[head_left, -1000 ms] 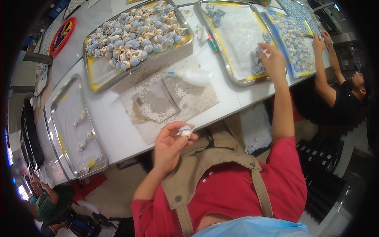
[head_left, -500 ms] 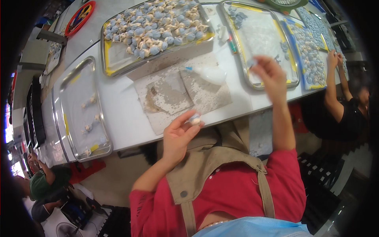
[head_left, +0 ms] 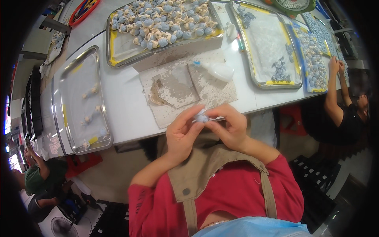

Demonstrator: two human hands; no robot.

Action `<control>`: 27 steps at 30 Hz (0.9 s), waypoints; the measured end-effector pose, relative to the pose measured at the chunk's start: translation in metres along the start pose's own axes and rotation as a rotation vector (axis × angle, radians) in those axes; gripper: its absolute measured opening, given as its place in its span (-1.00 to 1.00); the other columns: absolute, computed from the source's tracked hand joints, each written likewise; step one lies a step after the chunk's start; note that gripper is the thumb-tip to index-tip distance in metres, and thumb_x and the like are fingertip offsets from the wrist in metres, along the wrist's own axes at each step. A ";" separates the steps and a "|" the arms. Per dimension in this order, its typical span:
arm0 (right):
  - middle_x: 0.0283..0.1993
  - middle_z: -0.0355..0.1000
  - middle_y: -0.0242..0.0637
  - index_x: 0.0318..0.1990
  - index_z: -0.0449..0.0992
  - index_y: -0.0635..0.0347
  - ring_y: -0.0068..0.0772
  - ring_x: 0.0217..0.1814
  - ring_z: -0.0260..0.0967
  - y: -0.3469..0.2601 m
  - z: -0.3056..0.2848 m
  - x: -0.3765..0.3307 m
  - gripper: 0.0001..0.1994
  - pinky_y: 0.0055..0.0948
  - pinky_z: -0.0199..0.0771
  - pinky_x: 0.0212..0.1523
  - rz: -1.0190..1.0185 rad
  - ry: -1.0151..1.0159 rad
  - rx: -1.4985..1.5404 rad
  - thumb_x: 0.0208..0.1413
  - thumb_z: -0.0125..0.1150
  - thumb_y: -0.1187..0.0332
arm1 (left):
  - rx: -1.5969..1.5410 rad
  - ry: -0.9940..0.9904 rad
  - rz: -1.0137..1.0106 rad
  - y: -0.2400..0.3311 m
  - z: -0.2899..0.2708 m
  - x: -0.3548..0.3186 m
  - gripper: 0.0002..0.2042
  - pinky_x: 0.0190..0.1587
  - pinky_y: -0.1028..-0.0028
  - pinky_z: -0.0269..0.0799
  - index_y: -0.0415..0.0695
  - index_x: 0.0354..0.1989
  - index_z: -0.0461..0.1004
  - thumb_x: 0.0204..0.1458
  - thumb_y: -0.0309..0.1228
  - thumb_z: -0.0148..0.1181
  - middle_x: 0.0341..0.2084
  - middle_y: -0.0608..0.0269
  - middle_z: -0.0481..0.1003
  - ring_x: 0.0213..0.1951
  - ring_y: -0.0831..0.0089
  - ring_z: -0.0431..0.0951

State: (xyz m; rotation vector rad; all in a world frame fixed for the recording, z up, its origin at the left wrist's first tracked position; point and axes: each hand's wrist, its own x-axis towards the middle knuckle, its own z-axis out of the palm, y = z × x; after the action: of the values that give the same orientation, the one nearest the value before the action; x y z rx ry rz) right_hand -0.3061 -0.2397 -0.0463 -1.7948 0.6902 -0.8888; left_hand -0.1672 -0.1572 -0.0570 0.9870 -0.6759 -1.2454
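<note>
Both hands meet just in front of the table edge, over my lap. My left hand (head_left: 182, 134) and my right hand (head_left: 228, 127) pinch one small blue and white piece (head_left: 202, 117) between their fingertips. Right behind them lies stained grey paper (head_left: 185, 89) on the white table (head_left: 126, 106), with a clear squeeze bottle (head_left: 218, 70) lying on it. A metal tray (head_left: 164, 23) heaped with blue and cream pieces stands further back.
A metal tray (head_left: 81, 98) with a few small pieces lies at the left. Another tray (head_left: 268, 45) with blue pieces lies at the right, beside a blue-edged tray (head_left: 314, 59). A person in black (head_left: 341, 110) reaches onto it. Another person (head_left: 41, 173) sits lower left.
My right hand has come back from the right tray and joined my left hand at the small piece. The view has shifted so the table sits higher.
</note>
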 end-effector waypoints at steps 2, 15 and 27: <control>-0.32 0.45 -0.25 -0.26 0.50 0.24 -0.41 -0.35 0.40 0.002 0.002 -0.004 -0.74 -0.55 0.39 -0.36 -0.027 0.058 0.014 -0.20 0.30 0.57 | -0.004 0.007 0.001 0.000 0.001 0.000 -0.59 0.01 0.52 0.30 -0.31 0.10 0.21 0.04 -0.63 0.05 -0.06 0.19 0.35 -0.08 0.52 0.38; -0.44 0.41 -0.38 -0.34 0.50 0.20 -0.36 -0.48 0.31 -0.004 -0.013 0.006 -0.70 -0.47 0.27 -0.45 -0.423 -0.026 -0.394 -0.36 0.35 0.56 | 0.218 0.019 -0.026 0.006 0.000 -0.002 -0.72 -0.17 0.63 0.35 -0.34 -0.04 0.36 0.04 -0.61 0.07 -0.14 0.19 0.42 -0.20 0.59 0.42; -0.14 0.41 -0.30 0.07 0.32 0.24 -0.50 -0.07 0.34 0.001 -0.022 0.016 -0.55 -0.48 0.33 -0.01 0.374 -0.438 0.566 -0.03 0.22 0.46 | 0.047 -0.133 0.017 0.011 0.004 -0.001 -0.68 -0.05 0.56 0.32 -0.30 0.00 0.34 0.04 -0.52 0.11 -0.08 0.12 0.42 -0.10 0.52 0.42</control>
State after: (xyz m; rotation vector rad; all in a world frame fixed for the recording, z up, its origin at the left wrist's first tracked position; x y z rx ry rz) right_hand -0.3148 -0.2635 -0.0377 -1.2329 0.4116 -0.3636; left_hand -0.1654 -0.1571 -0.0451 0.9411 -0.8185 -1.2932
